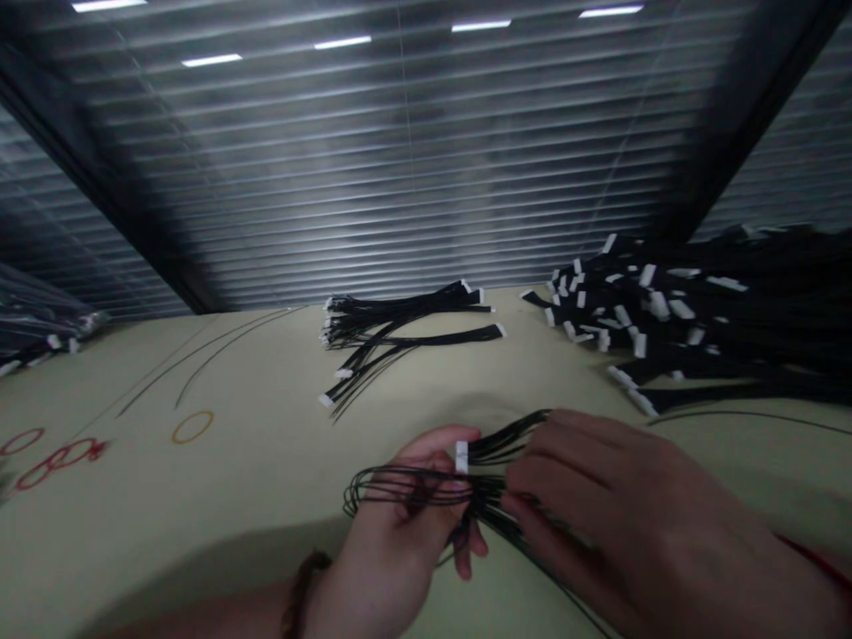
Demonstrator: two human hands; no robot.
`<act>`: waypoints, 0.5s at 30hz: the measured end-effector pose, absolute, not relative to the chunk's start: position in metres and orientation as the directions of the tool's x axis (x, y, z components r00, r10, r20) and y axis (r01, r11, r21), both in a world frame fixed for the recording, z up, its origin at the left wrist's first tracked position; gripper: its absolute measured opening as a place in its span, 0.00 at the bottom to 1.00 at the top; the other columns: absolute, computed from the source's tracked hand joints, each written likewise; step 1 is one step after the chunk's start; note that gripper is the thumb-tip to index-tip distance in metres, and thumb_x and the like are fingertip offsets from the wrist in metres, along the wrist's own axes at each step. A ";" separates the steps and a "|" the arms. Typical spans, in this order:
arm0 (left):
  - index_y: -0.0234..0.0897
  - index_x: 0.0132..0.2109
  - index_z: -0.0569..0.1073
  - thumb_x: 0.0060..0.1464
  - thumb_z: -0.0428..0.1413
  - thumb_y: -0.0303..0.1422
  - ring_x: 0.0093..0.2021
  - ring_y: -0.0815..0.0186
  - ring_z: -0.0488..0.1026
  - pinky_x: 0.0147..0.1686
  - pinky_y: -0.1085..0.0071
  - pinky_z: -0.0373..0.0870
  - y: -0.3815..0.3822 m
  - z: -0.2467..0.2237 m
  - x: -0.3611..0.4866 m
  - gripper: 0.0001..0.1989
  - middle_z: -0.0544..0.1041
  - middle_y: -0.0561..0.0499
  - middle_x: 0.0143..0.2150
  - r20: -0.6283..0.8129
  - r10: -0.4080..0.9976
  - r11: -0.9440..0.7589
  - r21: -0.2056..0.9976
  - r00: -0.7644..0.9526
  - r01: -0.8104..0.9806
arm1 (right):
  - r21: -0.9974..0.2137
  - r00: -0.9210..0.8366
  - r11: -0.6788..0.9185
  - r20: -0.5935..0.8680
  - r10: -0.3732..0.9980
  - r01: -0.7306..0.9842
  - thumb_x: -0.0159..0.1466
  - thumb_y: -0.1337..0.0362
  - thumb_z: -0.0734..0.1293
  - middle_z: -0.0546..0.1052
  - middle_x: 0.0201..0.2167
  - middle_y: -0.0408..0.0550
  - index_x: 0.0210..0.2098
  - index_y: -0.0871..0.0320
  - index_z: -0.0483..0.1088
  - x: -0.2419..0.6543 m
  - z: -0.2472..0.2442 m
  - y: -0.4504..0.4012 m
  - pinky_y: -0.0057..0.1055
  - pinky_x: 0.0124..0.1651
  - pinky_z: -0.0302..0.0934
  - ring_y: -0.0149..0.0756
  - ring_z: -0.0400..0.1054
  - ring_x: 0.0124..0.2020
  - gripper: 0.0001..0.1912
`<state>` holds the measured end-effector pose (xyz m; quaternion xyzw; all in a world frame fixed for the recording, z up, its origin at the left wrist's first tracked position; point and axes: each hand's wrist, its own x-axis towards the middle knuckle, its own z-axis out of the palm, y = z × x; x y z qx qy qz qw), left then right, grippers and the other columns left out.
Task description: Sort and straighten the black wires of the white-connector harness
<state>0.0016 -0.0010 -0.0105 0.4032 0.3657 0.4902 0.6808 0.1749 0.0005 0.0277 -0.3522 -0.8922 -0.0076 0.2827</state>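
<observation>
A black wire harness (502, 444) with a white connector (461, 456) lies between my two hands above the table. My left hand (406, 532) is closed round it, with the connector at its fingertips and a loop of thin black wires passing over the thumb. My right hand (612, 506) is closed on the wires just right of the connector. Its fingertips are partly hidden behind the knuckles. Some wires run down beneath the right hand toward the bottom edge.
Several finished-looking harnesses (399, 315) lie in a bundle at the table's back. A large harness pile (732, 311) fills the right. Red rubber bands (57, 457), a yellow band (193, 427) and loose wires (213, 351) lie left. Blinds (399, 160) stand behind the table (266, 479).
</observation>
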 end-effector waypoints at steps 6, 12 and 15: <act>0.34 0.44 0.70 0.48 0.58 0.27 0.18 0.73 0.69 0.15 0.81 0.66 -0.001 -0.011 0.002 0.13 0.73 0.55 0.23 -0.096 0.961 0.186 0.920 0.260 -0.345 | -0.414 -0.536 0.614 0.300 0.789 0.672 0.59 0.70 0.62 0.73 0.29 0.38 0.30 0.53 0.70 0.169 0.017 -0.010 0.29 0.34 0.58 0.31 0.67 0.30 0.07; 0.34 0.43 0.70 0.48 0.59 0.27 0.18 0.74 0.69 0.15 0.81 0.65 -0.003 -0.011 0.002 0.13 0.72 0.55 0.23 -0.093 0.954 0.192 0.919 0.286 -0.343 | -0.565 -0.529 0.505 0.137 0.837 0.653 0.59 0.71 0.62 0.74 0.26 0.33 0.26 0.50 0.71 0.174 0.030 -0.001 0.26 0.34 0.56 0.28 0.67 0.29 0.10; 0.34 0.42 0.70 0.47 0.59 0.26 0.17 0.75 0.68 0.15 0.82 0.64 -0.002 -0.010 0.002 0.13 0.72 0.56 0.24 -0.099 0.951 0.201 0.918 0.292 -0.341 | -0.592 -0.568 0.484 0.053 0.821 0.645 0.60 0.72 0.60 0.74 0.26 0.34 0.27 0.51 0.72 0.173 0.035 0.002 0.24 0.34 0.56 0.26 0.66 0.28 0.13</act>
